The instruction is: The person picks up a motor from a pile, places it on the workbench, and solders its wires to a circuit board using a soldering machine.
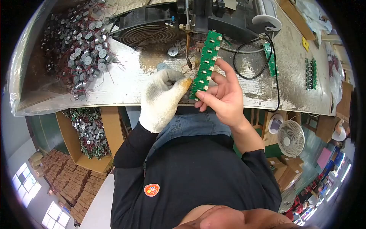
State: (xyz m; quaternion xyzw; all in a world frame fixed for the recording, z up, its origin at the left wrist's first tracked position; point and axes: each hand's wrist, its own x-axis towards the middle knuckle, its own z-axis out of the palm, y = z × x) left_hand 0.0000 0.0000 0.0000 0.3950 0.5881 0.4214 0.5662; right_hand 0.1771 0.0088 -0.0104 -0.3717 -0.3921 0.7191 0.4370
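My right hand (227, 100), bare, grips a long green circuit board strip (206, 63) near its lower end, thumb in front and fingers behind. The strip stands tilted, its top leaning right, with small white connectors along one edge. My left hand (160, 97) wears a whitish glove with stained fingertips. Its thumb and forefinger are pressed together beside the strip's lower left edge; what they pinch is hidden. Just above them is the tip of a soldering iron-like rod (188, 53), with thin red wires close by. A small round motor (162, 66) lies partly behind the glove.
Many wired motors (89, 57) are heaped at the left on plastic sheeting. A black fan (148, 34) and a wire spool (267, 21) stand at the back. A black cable (276, 86) loops at right, near more green boards (311, 74). A cardboard box (108, 129) sits below the table edge.
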